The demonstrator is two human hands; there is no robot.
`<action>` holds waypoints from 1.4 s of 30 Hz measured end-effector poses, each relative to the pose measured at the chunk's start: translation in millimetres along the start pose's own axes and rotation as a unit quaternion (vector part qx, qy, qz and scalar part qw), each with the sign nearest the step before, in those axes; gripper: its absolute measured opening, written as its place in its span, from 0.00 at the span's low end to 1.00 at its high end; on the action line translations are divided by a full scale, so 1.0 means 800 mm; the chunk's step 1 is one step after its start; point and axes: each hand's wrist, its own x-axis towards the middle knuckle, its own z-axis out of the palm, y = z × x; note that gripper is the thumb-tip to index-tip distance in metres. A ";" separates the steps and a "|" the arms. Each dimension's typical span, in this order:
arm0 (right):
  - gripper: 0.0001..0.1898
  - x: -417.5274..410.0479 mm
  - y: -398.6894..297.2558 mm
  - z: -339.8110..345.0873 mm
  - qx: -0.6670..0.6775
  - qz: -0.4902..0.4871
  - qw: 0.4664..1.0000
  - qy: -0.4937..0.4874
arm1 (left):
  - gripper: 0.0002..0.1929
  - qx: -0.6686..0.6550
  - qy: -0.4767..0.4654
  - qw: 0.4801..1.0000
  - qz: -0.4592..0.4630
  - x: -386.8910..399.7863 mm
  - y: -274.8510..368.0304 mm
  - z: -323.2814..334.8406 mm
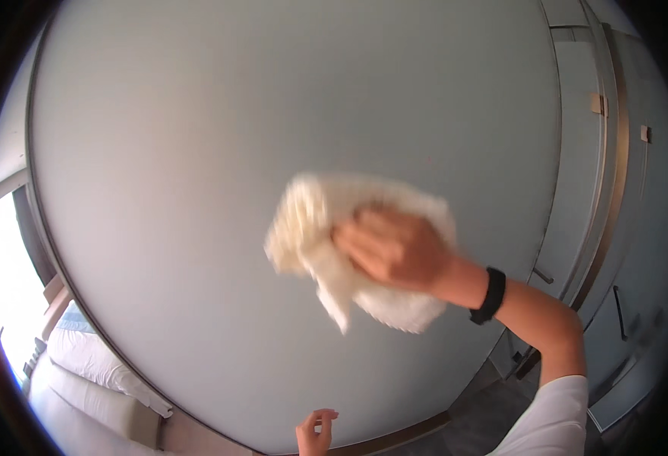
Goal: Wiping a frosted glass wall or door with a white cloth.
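A large frosted panel [197, 131], pale grey and probably glass, fills most of the view. My right hand [394, 245] presses a crumpled white cloth [300, 228] to its middle, or holds it very close; both are blurred. One corner of the cloth hangs below the fingers. A black band [489, 296] circles my right wrist. Low in the view, my left hand [314, 431] is held up in front of the panel's lower part. Its fingers are loosely curled, with a gap between thumb and fingers and nothing in them. Whether it touches the panel cannot be told.
At the left, past the panel's dark edge, are a bed [100, 399] with white bedding and a bright window [6, 251]. Glazed doors with a dark handle [620, 313] and a metal hinge [598, 105] stand to the right. Dark floor tiles [476, 410] show below.
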 end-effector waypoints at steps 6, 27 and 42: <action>0.09 -0.047 -0.047 -0.009 0.135 -0.038 0.987 -0.082 | 0.12 -0.072 0.019 0.997 -0.009 -0.012 0.037 -0.006; 0.12 0.043 0.024 -0.011 0.129 0.357 0.921 0.089 | 0.12 -0.079 0.038 0.996 -0.033 -0.006 0.003 -0.023; 0.08 0.029 0.039 -0.018 -0.007 0.206 0.979 0.011 | 0.08 0.088 0.156 0.976 0.127 0.074 0.064 -0.122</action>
